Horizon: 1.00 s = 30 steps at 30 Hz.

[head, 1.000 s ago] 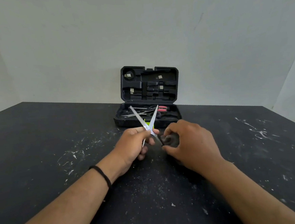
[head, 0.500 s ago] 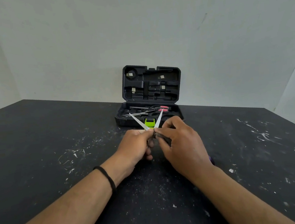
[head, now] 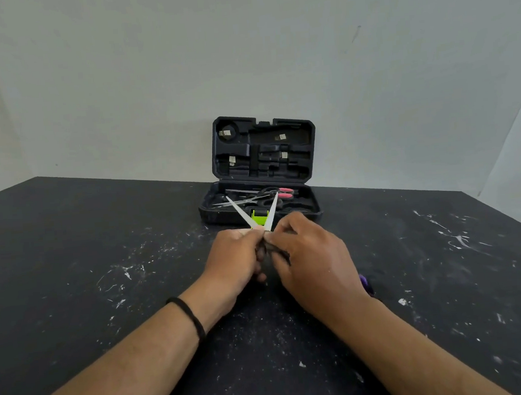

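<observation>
L hand + R hand both curled round scissors at the handles. Blades spread in a V, tips pointing away. Over table, just in front of open tool case.

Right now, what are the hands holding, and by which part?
One pair of scissors, blades spread: left hand and right hand each grip its dark handle end.

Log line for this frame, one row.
left hand: grips scissors | right hand: grips scissors | blades: open V, tips toward case | case: open on table
</observation>
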Each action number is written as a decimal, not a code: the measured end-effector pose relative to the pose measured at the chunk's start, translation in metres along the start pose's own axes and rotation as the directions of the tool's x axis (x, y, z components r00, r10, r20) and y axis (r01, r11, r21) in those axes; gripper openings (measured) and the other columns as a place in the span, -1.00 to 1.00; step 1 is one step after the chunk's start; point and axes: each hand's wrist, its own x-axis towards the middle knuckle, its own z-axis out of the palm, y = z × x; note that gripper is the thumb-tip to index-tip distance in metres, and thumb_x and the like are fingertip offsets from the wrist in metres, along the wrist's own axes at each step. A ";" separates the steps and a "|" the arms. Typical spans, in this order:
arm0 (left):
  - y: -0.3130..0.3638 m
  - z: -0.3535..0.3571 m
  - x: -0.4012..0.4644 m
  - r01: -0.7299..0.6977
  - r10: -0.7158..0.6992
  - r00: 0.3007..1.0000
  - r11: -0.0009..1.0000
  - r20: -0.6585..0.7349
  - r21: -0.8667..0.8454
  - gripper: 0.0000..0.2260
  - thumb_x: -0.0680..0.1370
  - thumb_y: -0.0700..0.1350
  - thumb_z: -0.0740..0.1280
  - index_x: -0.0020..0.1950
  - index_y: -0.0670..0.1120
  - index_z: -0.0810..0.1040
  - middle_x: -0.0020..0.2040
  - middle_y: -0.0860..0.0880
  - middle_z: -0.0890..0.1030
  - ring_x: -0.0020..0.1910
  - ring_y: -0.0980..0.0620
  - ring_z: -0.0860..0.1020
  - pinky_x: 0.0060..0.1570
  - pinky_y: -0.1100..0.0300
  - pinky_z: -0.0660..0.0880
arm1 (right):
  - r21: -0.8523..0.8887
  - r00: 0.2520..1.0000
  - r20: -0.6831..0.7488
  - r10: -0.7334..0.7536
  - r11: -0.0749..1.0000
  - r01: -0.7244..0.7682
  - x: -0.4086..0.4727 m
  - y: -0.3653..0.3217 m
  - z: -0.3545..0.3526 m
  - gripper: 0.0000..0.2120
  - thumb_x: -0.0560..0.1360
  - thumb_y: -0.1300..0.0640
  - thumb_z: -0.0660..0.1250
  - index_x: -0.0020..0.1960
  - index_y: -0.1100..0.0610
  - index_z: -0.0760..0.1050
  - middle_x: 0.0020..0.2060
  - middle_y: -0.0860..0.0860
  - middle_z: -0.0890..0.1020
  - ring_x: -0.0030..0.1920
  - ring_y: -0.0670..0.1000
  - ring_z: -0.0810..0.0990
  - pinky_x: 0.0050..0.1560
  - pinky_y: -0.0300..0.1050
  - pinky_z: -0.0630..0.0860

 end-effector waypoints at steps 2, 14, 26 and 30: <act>0.000 -0.002 0.003 0.032 -0.036 0.998 0.996 -0.042 -0.079 -0.67 0.67 -0.14 0.24 -0.25 -0.21 0.59 -0.45 -0.04 0.40 -0.56 0.07 0.31 -0.54 0.23 0.38 | -0.073 0.995 0.095 0.039 0.997 -0.032 0.002 -0.003 -0.002 -0.85 0.54 0.05 0.32 0.00 0.01 0.67 -0.06 -0.07 0.52 -0.17 0.00 0.54 -0.29 -0.06 0.55; 0.005 -0.003 -0.001 -0.004 0.003 1.000 0.996 -0.015 -0.090 -0.71 0.69 -0.16 0.19 -0.13 -0.19 0.62 -0.34 -0.04 0.53 -0.48 0.07 0.42 -0.47 0.19 0.47 | 0.190 0.975 -0.213 0.059 0.982 -0.018 -0.004 0.005 -0.004 -0.89 0.56 0.11 0.41 0.04 0.09 0.69 -0.05 -0.07 0.52 -0.20 -0.05 0.55 -0.27 -0.04 0.57; 0.000 -0.003 -0.005 -0.199 0.200 0.975 0.980 -0.101 0.018 -0.64 0.71 -0.11 0.16 -0.10 -0.11 0.72 -0.46 0.03 0.36 -0.52 0.10 0.29 -0.52 0.22 0.28 | -0.089 0.942 -0.025 0.334 0.938 -0.334 -0.002 0.021 -0.006 -0.77 0.48 0.03 0.38 -0.33 0.04 0.53 -0.18 -0.05 0.48 -0.28 0.02 0.50 -0.30 -0.12 0.43; -0.001 -0.005 0.000 -0.195 0.195 0.979 0.981 -0.057 0.008 -0.67 0.72 -0.08 0.17 0.03 -0.10 0.72 -0.41 0.01 0.45 -0.51 0.11 0.31 -0.53 0.26 0.30 | 0.211 0.940 -0.202 0.274 0.950 -0.232 -0.005 0.028 -0.015 -0.93 0.48 0.07 0.47 -0.16 0.04 0.68 -0.18 -0.08 0.51 -0.23 -0.07 0.54 -0.20 -0.11 0.54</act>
